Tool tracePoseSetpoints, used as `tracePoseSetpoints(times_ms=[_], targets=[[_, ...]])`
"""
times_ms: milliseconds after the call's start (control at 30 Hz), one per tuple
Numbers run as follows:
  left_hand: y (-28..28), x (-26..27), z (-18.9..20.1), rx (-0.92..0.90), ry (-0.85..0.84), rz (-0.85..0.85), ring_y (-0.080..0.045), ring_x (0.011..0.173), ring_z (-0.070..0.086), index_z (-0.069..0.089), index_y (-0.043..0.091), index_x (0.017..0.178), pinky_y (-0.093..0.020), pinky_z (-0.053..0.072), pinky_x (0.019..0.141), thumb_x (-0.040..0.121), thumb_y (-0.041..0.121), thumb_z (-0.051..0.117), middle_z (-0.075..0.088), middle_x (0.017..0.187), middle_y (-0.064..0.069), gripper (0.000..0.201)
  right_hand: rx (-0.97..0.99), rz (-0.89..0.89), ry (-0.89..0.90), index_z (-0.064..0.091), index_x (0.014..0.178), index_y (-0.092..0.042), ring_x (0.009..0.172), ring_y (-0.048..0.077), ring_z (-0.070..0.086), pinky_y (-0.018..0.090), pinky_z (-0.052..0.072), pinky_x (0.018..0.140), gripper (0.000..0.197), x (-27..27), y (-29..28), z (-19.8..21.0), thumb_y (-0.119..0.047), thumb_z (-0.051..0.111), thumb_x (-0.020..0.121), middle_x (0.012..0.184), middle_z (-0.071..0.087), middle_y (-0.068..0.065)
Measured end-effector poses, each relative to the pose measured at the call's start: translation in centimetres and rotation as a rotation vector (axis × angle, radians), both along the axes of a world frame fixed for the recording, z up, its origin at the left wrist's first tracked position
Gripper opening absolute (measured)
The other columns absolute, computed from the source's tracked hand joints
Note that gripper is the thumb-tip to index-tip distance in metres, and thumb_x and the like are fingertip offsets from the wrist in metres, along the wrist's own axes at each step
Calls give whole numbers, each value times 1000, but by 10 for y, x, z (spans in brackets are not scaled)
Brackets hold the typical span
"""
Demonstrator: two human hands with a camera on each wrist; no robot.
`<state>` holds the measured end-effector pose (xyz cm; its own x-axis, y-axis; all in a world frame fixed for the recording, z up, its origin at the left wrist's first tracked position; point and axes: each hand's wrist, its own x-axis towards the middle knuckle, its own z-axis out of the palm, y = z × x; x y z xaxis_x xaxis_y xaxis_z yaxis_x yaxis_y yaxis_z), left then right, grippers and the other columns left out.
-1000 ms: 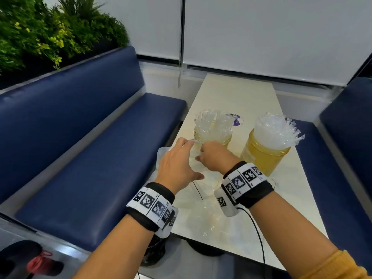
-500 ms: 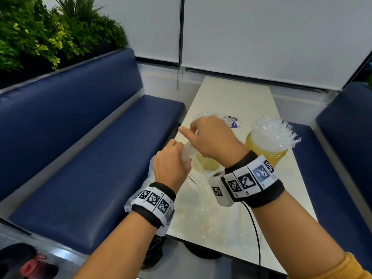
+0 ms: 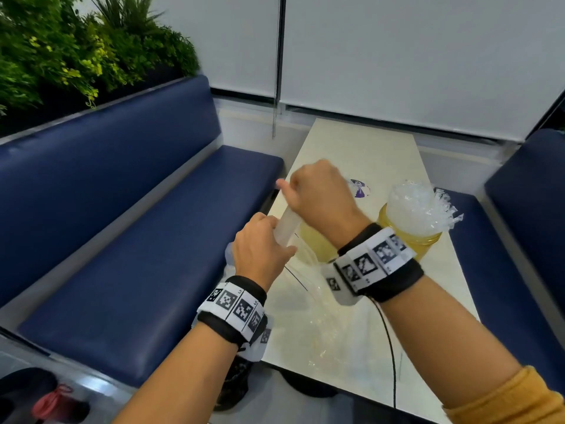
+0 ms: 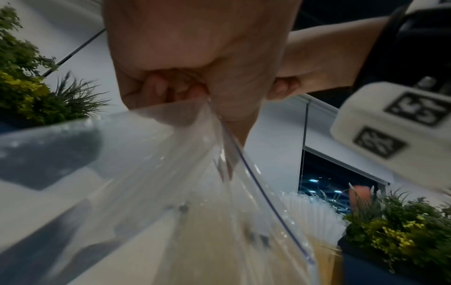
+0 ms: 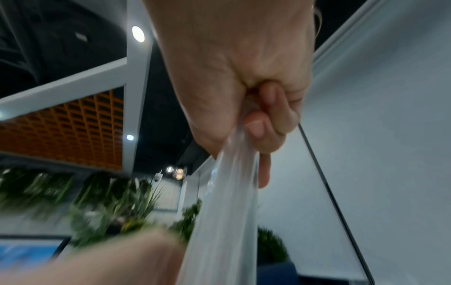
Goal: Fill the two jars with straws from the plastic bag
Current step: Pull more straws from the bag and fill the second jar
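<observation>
Two yellow-tinted jars stand on the pale table (image 3: 360,148). The right jar (image 3: 428,243) is packed with clear-wrapped straws (image 3: 415,206). My right hand and forearm hide most of the left jar (image 3: 312,243). My right hand (image 3: 308,191) grips a bundle of wrapped straws (image 3: 287,224) raised above the table; the same bundle of straws (image 5: 227,192) runs down from its curled fingers in the right wrist view. My left hand (image 3: 263,240) pinches the mouth of the clear plastic bag (image 4: 171,183), around the bundle's lower end. The bag (image 3: 308,304) trails over the table's near end.
Blue padded benches (image 3: 153,240) line both sides of the table, the left one backed by green plants (image 3: 61,50). White roller blinds (image 3: 397,56) close the far end. A small purple-and-clear scrap (image 3: 359,189) lies behind the jars. A black cable (image 3: 388,338) runs from my right wrist.
My right hand has risen from the bag's mouth, drawing a bundle of straws up and out. My left hand stayed on the bag's mouth and now covers less of the table.
</observation>
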<state>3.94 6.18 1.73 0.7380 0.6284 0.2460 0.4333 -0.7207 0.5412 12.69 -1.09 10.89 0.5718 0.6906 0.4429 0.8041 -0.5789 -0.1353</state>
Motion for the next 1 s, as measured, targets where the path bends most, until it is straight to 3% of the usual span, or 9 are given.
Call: tracePoseSetpoints(times_ms=[67, 133, 233, 300, 400, 567, 733, 800, 1000], targets=[[7, -2, -1, 14, 43, -13, -15, 74, 48, 64, 22, 100, -26, 35, 64, 69, 39, 84, 51, 95, 8, 40, 41, -14, -41, 58, 58, -12, 62, 29, 53, 34, 48, 65, 50, 14, -7, 30, -45, 53, 95, 56, 50, 6], [14, -4, -4, 18, 71, -4, -15, 76, 48, 64, 21, 112, -25, 35, 65, 72, 30, 81, 52, 101, 7, 44, 92, -25, -100, 72, 67, -12, 63, 25, 53, 30, 49, 78, 47, 26, -17, 62, -45, 54, 95, 58, 56, 5], [23, -10, -9, -15, 101, 14, -17, 86, 54, 61, 28, 126, -25, 36, 66, 76, 17, 74, 54, 115, 8, 53, 160, -88, -169, 75, 75, -12, 74, 23, 55, 23, 33, 77, 46, 44, -34, 96, -46, 54, 96, 61, 55, 2], [26, -13, -10, -28, 98, 13, -20, 93, 58, 61, 31, 127, -26, 37, 67, 78, 15, 72, 54, 118, 9, 53, 198, -161, -279, 73, 77, -6, 85, 31, 58, 27, 35, 71, 49, 60, -39, 103, -45, 51, 97, 72, 63, 10], [29, -14, -10, -35, 58, 13, -16, 88, 53, 62, 29, 126, -25, 37, 69, 77, 16, 74, 55, 115, 8, 52, 187, -270, -330, 67, 77, -3, 77, 36, 58, 33, 37, 62, 51, 89, -30, 88, -43, 46, 100, 79, 64, 18], [32, -14, -4, -40, 23, -4, -15, 91, 54, 62, 29, 127, -22, 36, 73, 78, 22, 75, 56, 117, 7, 51, -51, -291, -258, 70, 88, 1, 81, 40, 62, 36, 42, 65, 47, 113, -9, 36, -39, 47, 101, 87, 64, 22], [34, -14, -2, -38, -13, -26, -16, 98, 60, 62, 35, 124, -27, 47, 75, 78, 27, 73, 56, 116, 14, 48, -206, -255, -234, 69, 83, -4, 68, 32, 51, 33, 36, 61, 48, 117, 6, 1, -40, 44, 102, 76, 54, 12], [34, -15, -1, -42, -21, -50, -16, 99, 60, 61, 36, 123, -32, 54, 78, 77, 26, 72, 56, 115, 16, 49, -251, -236, -240, 68, 80, -5, 63, 29, 47, 31, 35, 59, 50, 119, 12, -2, -42, 42, 102, 72, 50, 8], [35, -15, 6, -16, -44, -127, -13, 99, 60, 61, 31, 127, -22, 44, 78, 80, 17, 70, 58, 118, 14, 50, -278, -183, -309, 67, 71, -9, 60, 25, 49, 30, 33, 55, 55, 136, 25, 27, -50, 43, 100, 61, 46, 3]])
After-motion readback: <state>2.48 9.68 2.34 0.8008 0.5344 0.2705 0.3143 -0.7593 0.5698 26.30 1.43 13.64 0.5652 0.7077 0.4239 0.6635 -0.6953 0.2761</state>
